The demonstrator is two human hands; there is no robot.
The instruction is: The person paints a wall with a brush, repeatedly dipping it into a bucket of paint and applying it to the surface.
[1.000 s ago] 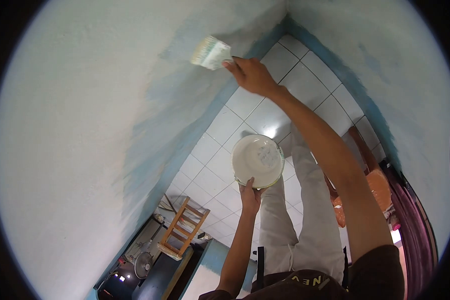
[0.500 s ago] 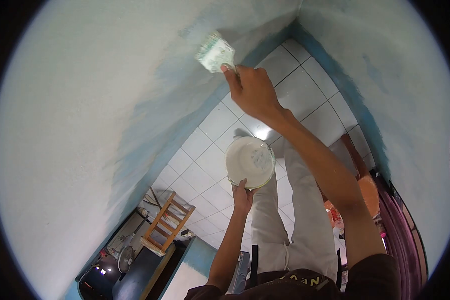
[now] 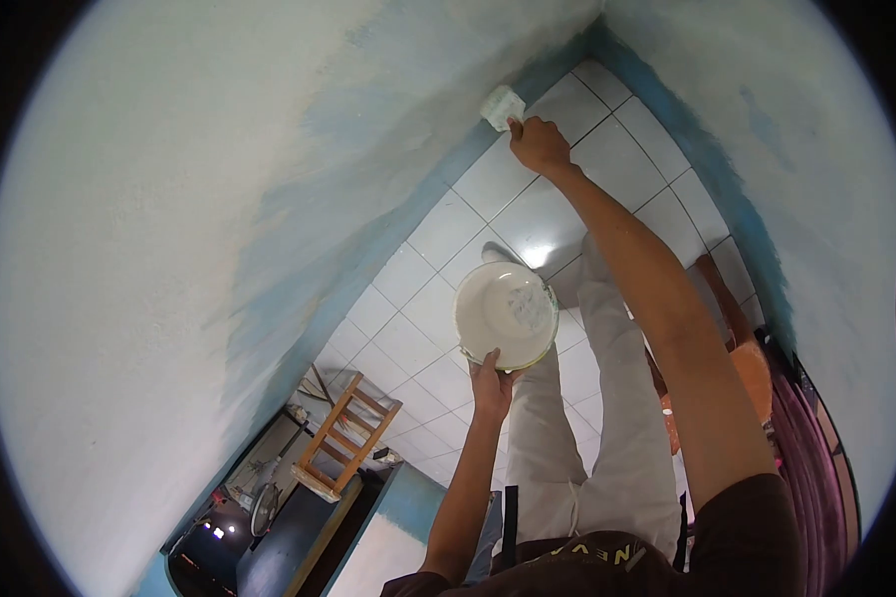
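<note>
My right hand [image 3: 543, 146] is closed round the handle of a wide paintbrush [image 3: 504, 106] coated in pale paint. Its bristle end is at the lower part of the left wall [image 3: 368, 149], over the blue band by the floor; whether it presses the wall I cannot tell. With my left hand [image 3: 491, 386] I grip the near rim of a white paint bucket [image 3: 478, 308], thumb over the edge. Whitish paint shows inside the bucket, which is held in front of my legs. Pale paint covers much of the wall, with blue patches showing through.
White floor tiles [image 3: 488, 184] run to the corner between two walls. A wooden stool-like frame [image 3: 346, 438] stands at lower left, beside a dark cabinet [image 3: 279, 542] and a fan [image 3: 264, 509]. At right are an orange object [image 3: 750, 383] and a purple curtain-like cloth [image 3: 811, 468].
My right hand has carried the paintbrush down the wall and to the right, toward the floor edge. The bucket stays in my left hand, nearly in place; the view has shifted slightly.
</note>
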